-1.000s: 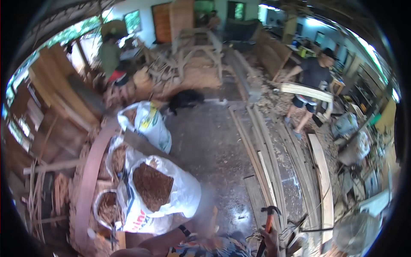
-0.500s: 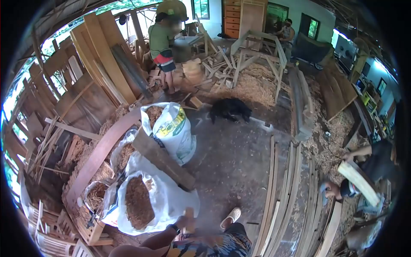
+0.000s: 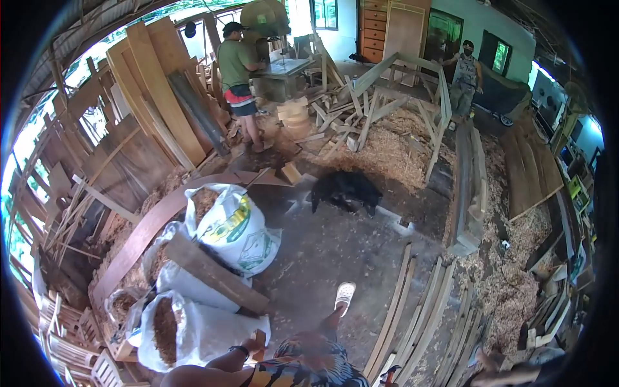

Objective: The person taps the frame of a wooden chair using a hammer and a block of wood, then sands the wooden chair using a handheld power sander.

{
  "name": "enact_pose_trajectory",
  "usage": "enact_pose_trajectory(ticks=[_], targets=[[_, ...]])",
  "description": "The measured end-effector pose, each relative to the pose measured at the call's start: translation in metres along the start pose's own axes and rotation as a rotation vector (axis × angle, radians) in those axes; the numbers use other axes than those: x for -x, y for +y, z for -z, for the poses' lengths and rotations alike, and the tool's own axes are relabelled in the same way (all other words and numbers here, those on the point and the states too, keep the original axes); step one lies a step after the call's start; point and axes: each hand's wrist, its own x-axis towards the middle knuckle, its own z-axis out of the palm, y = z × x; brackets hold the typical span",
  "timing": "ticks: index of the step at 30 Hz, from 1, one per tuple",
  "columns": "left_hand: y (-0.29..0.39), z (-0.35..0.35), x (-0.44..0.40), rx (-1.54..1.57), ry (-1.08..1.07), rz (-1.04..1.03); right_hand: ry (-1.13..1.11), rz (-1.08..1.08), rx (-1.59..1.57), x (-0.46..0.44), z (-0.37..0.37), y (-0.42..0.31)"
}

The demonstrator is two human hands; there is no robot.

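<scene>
My left hand (image 3: 253,349), with a dark band at its wrist, is closed around a small piece of wood (image 3: 260,342). It hangs low beside the white sacks, in front of a sack of wood shavings (image 3: 184,332). My right hand does not show. At the bottom edge, right of my patterned clothing, the end of an orange-and-black object (image 3: 391,374) pokes into view; its kind and what holds it are hidden. My foot in a white clog (image 3: 345,293) is stretched forward on the dark floor.
Long wood strips (image 3: 422,316) lie right of my foot. A black dog (image 3: 348,191) lies ahead. A plank (image 3: 216,271) rests across the sacks. One person (image 3: 238,77) stands at a machine table; another (image 3: 465,80) stands far right. A co-worker's hand (image 3: 488,371) shows lower right.
My view has shifted and my clogged foot is farther forward. The far-right person now stands upright. The co-worker at right, who held a wood piece, now shows only low at the edge.
</scene>
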Motion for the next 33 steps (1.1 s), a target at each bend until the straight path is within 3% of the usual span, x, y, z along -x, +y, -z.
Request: enact_pose_trajectory(ticks=[6, 7, 8, 10, 13, 15, 17, 20, 21, 24, 26, 27, 28, 29, 30, 31, 32, 33], targets=[[0.155, -0.003, -0.061, -0.170, -0.167, 0.081, 0.019, -0.043, -0.014, -0.066, -0.002, -0.148], [0.183, -0.002, -0.084, -0.276, -0.176, -0.051, 0.027, -0.052, -0.025, -0.071, 0.000, -0.172], [0.206, -0.002, -0.103, 0.169, -0.322, -0.010, 0.038, -0.053, -0.033, -0.077, 0.002, -0.196], [0.251, -0.024, -0.180, 0.167, -0.276, -0.084, 0.056, -0.052, -0.043, -0.083, 0.005, -0.249], [0.384, 0.015, -0.240, -0.358, -0.022, -0.512, 0.069, -0.055, -0.059, -0.098, 0.007, -0.312], [0.480, 0.047, -0.243, -0.247, -0.047, -0.382, 0.072, -0.063, -0.073, -0.114, 0.011, -0.346], [0.541, 0.053, -0.276, 0.160, -0.082, -0.459, 0.073, -0.082, -0.076, -0.135, 0.020, -0.377], [0.635, 0.082, -0.277, 0.057, -0.115, -0.541, 0.058, -0.129, -0.057, -0.178, 0.039, -0.424], [0.678, 0.103, -0.230, 0.033, -0.033, -0.355, 0.058, -0.142, -0.052, -0.194, 0.045, -0.440], [0.709, 0.087, -0.236, 0.109, -0.105, -0.285, 0.042, -0.176, -0.019, -0.250, 0.081, -0.503], [0.690, 0.046, -0.294, -0.096, -0.084, -0.238, -0.030, -0.188, 0.020, -0.302, 0.125, -0.555], [0.690, 0.032, -0.294, -0.217, -0.047, -0.225, -0.156, -0.209, 0.031, -0.345, 0.161, -0.581], [0.687, 0.017, -0.291, -0.337, -0.013, -0.211, -0.457, -0.328, -0.015, -0.412, 0.214, -0.611], [0.669, -0.004, -0.322, -0.478, -0.186, -0.284, -0.258, -0.039, 0.328, -0.433, 0.227, -0.660], [0.659, -0.019, -0.342, -0.596, -0.356, -0.376, -0.045, -0.178, 0.021, -0.402, 0.203, -0.730], [0.680, -0.020, -0.333, -0.586, -0.354, -0.372, 0.193, 0.146, 0.380, -0.453, 0.221, -0.768], [0.688, -0.026, -0.317, -0.521, -0.345, -0.274, 0.049, 0.312, 0.285, -0.484, 0.269, -0.824], [0.695, -0.034, -0.301, -0.451, -0.348, -0.170, -0.131, 0.196, -0.052, -0.425, 0.235, -0.883]])
